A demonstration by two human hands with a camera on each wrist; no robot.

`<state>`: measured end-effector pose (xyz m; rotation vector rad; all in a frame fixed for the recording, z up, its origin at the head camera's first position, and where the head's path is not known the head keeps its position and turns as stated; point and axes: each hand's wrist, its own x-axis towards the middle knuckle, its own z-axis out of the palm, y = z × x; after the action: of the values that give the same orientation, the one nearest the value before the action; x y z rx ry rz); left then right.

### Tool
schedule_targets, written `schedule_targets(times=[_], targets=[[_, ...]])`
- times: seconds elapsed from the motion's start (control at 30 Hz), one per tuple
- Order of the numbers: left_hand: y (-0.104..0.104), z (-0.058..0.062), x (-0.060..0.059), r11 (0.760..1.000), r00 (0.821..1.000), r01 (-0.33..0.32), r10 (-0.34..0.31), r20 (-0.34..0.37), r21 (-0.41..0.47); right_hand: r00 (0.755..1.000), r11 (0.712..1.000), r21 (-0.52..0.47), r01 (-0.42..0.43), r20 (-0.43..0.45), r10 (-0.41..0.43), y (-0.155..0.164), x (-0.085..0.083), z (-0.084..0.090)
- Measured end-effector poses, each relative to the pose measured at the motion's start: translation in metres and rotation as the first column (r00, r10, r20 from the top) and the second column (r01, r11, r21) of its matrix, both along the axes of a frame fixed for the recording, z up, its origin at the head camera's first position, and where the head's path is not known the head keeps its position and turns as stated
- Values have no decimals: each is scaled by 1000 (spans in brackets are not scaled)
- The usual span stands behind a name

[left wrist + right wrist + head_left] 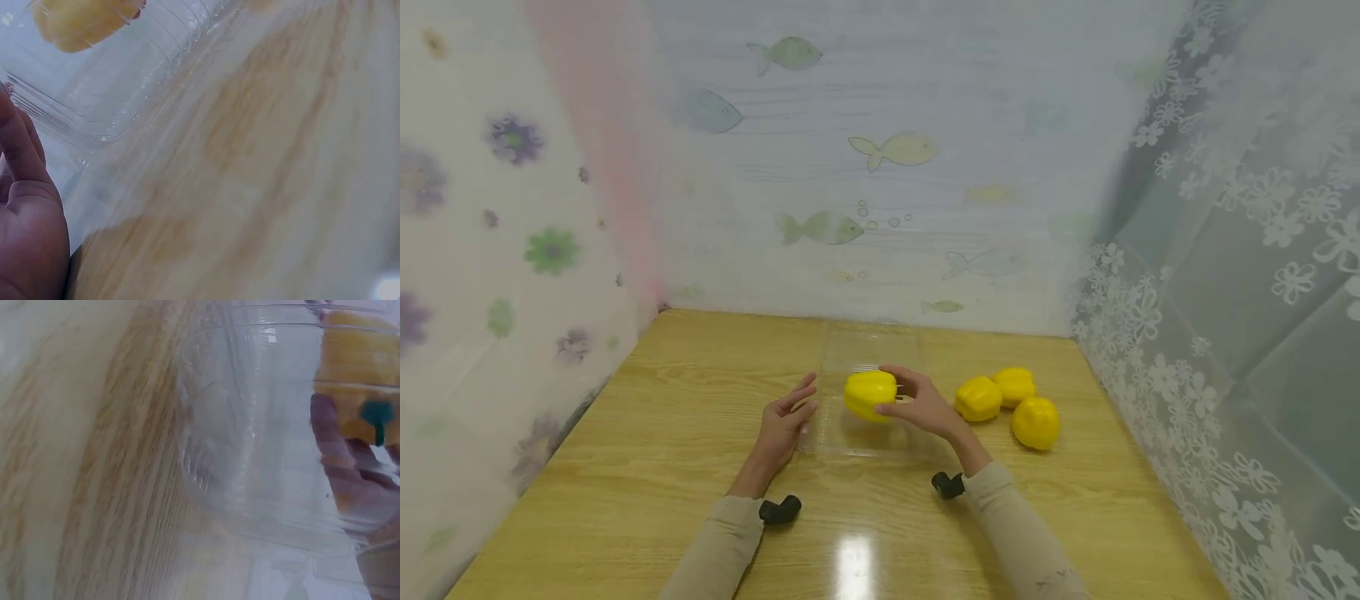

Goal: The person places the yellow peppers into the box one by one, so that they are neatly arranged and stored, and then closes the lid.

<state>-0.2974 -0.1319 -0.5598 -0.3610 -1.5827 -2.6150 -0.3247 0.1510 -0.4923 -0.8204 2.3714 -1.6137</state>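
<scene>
Plainly, neither yellow pepper (pixel 869 394) nor clear container (pixel 850 433) bears readable writing.

1. A clear tray (pixel 850 354) lay on the table (pixel 662 433), near its middle.
2. The right hand (pixel 925 404) held one pepper (pixel 870 393) over the tray.
3. The left hand (pixel 784 421) rested at the tray's left edge.
4. Three peppers (pixel 1009 402) lay together on the table, right of the tray.
5. Curtains (pixel 887 167) stood behind and at both sides.
</scene>
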Motion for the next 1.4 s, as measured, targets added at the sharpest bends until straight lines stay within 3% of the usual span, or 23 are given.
schedule_targets(times=[0.2,0.5,0.97,1.23,1.4], targets=[[-4,1,1,1000,1000,1,-1,5,-4,999,999,31,-15,28,15,-14,-2,5],[-4,-1,1,1000,1000,2,-1,28,-9,997,997,34,65,43,-66,-27,-12,-13],[-2,0,0,999,999,17,-16,34,-37,996,997,35,73,44,-74,-32,-14,-20],[-1,0,-1,999,999,35,-34,32,-35,996,996,79,31,87,-38,-31,-11,-19],[-1,0,0,999,999,35,-34,23,-20,998,997,77,6,69,-11,-31,-10,-18]])
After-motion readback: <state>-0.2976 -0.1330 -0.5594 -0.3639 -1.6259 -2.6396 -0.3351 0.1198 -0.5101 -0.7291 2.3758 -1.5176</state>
